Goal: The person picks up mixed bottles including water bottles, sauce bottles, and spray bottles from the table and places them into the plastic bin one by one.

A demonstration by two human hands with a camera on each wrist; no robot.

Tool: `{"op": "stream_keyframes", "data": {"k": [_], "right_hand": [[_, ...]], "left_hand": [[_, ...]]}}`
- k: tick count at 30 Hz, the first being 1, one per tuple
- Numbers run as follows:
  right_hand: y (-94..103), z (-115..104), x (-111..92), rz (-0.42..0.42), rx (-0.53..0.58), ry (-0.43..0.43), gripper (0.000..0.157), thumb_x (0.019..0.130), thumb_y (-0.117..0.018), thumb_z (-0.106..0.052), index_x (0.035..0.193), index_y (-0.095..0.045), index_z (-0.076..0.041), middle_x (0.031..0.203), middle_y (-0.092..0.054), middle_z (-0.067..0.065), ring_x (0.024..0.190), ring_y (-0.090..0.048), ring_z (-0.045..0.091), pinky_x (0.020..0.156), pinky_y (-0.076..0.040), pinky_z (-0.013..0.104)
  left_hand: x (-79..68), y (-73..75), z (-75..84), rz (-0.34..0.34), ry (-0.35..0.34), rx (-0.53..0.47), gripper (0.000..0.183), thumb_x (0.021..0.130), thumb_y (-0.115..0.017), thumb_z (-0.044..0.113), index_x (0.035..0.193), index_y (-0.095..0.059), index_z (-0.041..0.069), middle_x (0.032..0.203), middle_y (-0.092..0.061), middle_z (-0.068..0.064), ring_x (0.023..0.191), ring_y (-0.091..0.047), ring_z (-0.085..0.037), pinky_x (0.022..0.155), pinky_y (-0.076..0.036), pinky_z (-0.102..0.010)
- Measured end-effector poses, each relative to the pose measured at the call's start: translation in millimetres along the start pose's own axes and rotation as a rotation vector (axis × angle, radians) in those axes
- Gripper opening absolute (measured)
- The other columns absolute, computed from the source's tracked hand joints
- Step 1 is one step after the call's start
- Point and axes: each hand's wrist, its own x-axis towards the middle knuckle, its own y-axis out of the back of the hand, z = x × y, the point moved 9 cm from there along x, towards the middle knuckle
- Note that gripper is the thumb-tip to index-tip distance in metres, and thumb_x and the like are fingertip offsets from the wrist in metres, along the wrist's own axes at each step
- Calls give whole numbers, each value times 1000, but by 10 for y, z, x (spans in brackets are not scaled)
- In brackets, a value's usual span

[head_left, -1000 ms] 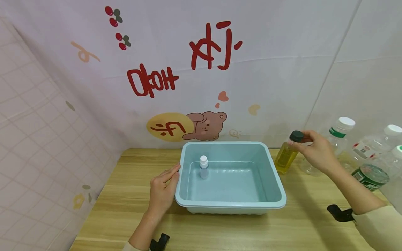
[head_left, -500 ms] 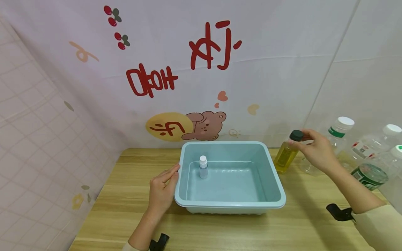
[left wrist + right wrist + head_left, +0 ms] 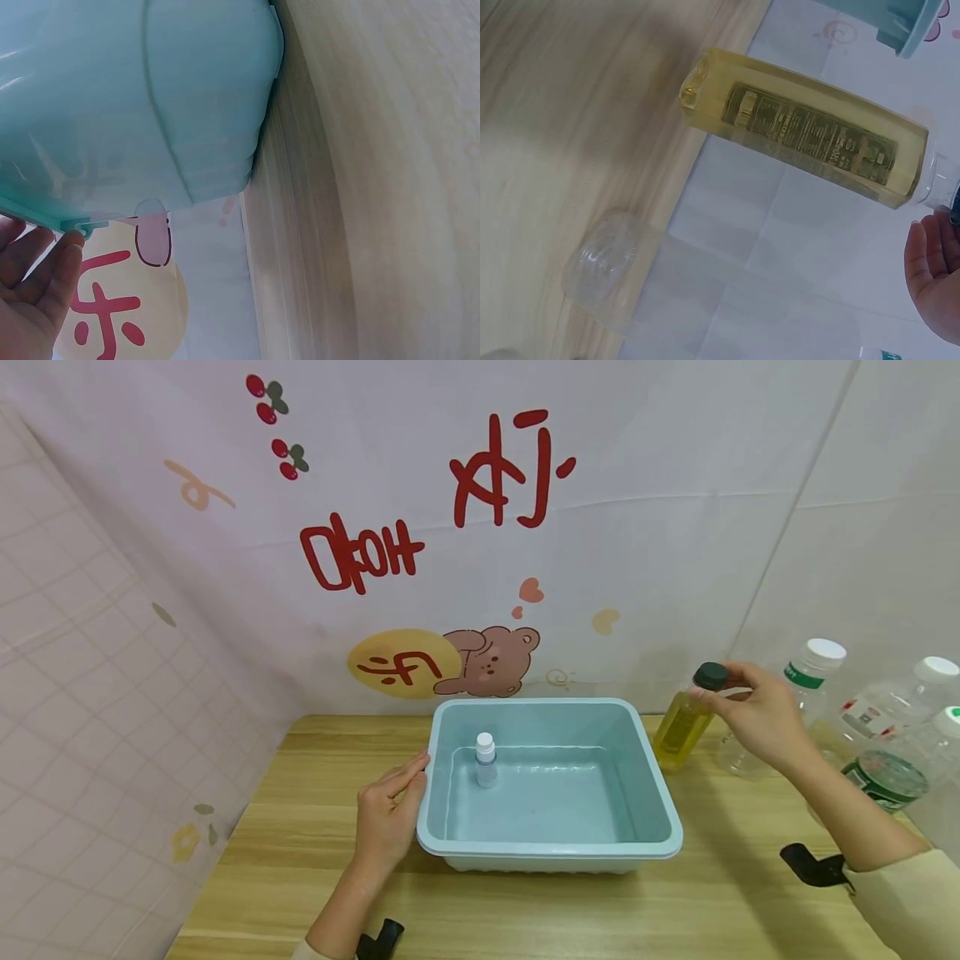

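Note:
A pale blue plastic basin [image 3: 547, 848] stands on the wooden table. At its left rim my left hand [image 3: 386, 814] touches the outer edge with its fingertips, also visible below the rim in the left wrist view. A small white-capped bottle [image 3: 486, 762] stands inside the basin, toward the left. Just right of the basin, my right hand [image 3: 761, 714] pinches a clear bottle of yellow liquid [image 3: 681, 731] at the neck, under its dark cap [image 3: 710, 675]. In the right wrist view the bottle's printed label [image 3: 814, 135] shows, and its base appears lifted off the wood.
Several clear empty bottles stand at the right: one with a green neck band [image 3: 804, 677], one with a red-and-white label [image 3: 870, 718], and one with a green label [image 3: 887, 781]. A printed cloth [image 3: 637, 552] hangs behind the table [image 3: 322, 777].
My right hand has raised the bottle of yellow liquid slightly; its cap and base sit a little higher. The left hand and the basin have stayed in place.

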Motion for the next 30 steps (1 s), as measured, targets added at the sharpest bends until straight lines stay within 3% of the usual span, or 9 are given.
{"op": "stream_keyframes", "data": {"k": [6, 21, 30], "right_hand": [[92, -107, 4, 31, 12, -4, 51, 98, -76, -27, 133, -62, 7, 117, -67, 26, 78, -57, -16, 61, -51, 13], [350, -296, 59, 93, 26, -28, 48, 96, -78, -32, 132, -64, -3, 99, -61, -25, 79, -61, -16, 64, -46, 13], [468, -505, 115, 138, 54, 3, 46, 95, -79, -27, 130, -64, -1, 98, -61, -27, 78, -62, -13, 62, -47, 12]], "left_hand": [[5, -4, -2, -6, -5, 4, 27, 96, -68, -2, 121, -78, 2, 125, -74, -8, 118, -71, -28, 97, -49, -13], [10, -1, 16, -6, -12, 6, 27, 96, -68, -3, 120, -78, 1, 125, -74, -10, 117, -71, -29, 97, -49, -13], [13, 3, 10, -1, -7, 4, 27, 96, -68, -3, 120, -79, 2, 125, -74, -9, 116, -71, -29, 96, -50, -13]]}}
